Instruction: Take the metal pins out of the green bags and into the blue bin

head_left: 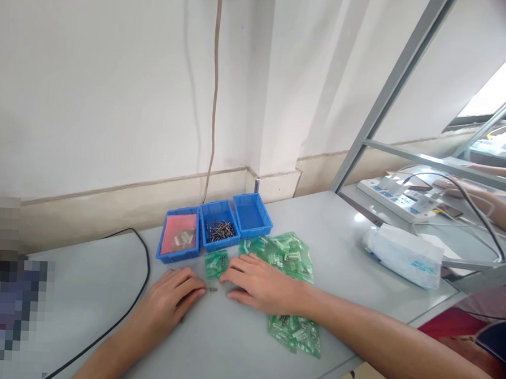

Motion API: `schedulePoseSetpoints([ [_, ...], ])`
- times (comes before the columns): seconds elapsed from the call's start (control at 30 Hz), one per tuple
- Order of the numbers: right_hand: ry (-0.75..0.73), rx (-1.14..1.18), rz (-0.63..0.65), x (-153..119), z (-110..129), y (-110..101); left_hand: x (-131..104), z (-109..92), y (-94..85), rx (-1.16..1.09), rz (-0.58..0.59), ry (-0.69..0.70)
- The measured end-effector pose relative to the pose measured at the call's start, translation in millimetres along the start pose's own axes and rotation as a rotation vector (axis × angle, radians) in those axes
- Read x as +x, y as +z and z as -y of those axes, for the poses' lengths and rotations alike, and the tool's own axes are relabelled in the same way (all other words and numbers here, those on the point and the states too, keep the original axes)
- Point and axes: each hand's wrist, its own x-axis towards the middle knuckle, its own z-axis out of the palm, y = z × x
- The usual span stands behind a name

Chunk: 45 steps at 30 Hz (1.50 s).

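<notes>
My left hand (171,297) is closed, thumb against fingers, on a small metal screw (212,290) whose end sticks out past the fingertips. My right hand (259,281) lies low over the table with thumb and fingers apart; its fingertips reach the edge of a small green plastic bag (213,265) with dark metal pieces inside. Under and around the right hand are more green bags, a pile (294,256) behind the wrist and another bag (294,334) in front of the forearm, holding small white and metal parts.
Along the back stand three blue trays: one (162,251) holds a pink sheet and white pieces, the middle one (213,245) dark screws, the right one (253,215) shows its bare bottom. A black cable (148,263), a white-blue packet (404,255) and a metal frame (395,72) flank the area.
</notes>
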Motion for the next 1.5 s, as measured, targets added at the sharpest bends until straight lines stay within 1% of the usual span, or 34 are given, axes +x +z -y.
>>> schedulePoseSetpoints([
  [0.13,0.073,0.016,0.027,0.3,4.6,-4.2,1.1,-1.8,-0.7,0.004,-0.009,0.001],
  [0.3,0.111,-0.064,0.026,3.1,6.2,-3.8,0.0,-1.1,-0.1,0.0,0.001,-0.003],
  [0.43,0.097,-0.103,0.019,3.7,3.3,0.8,-1.1,0.5,1.0,-0.006,0.002,0.003],
  [0.57,0.082,-0.105,-0.025,2.2,0.4,4.7,-1.1,1.2,1.9,0.005,0.0,0.001],
  [0.63,0.074,-0.116,-0.041,2.0,-0.1,4.8,-1.3,1.7,2.3,0.004,0.0,0.003],
  [0.73,0.05,-0.129,-0.032,2.6,0.2,2.7,-1.8,2.4,2.6,0.001,0.005,0.002],
  [0.9,0.011,-0.097,-0.047,2.9,0.6,0.3,-1.9,2.0,1.8,-0.008,0.009,0.003],
  [1.27,0.026,0.012,-0.109,0.5,-4.7,8.5,-2.2,0.6,1.3,-0.006,0.016,-0.014],
  [1.5,0.002,0.046,-0.102,0.6,-3.6,6.6,-1.1,0.8,0.8,0.006,0.013,0.0],
])
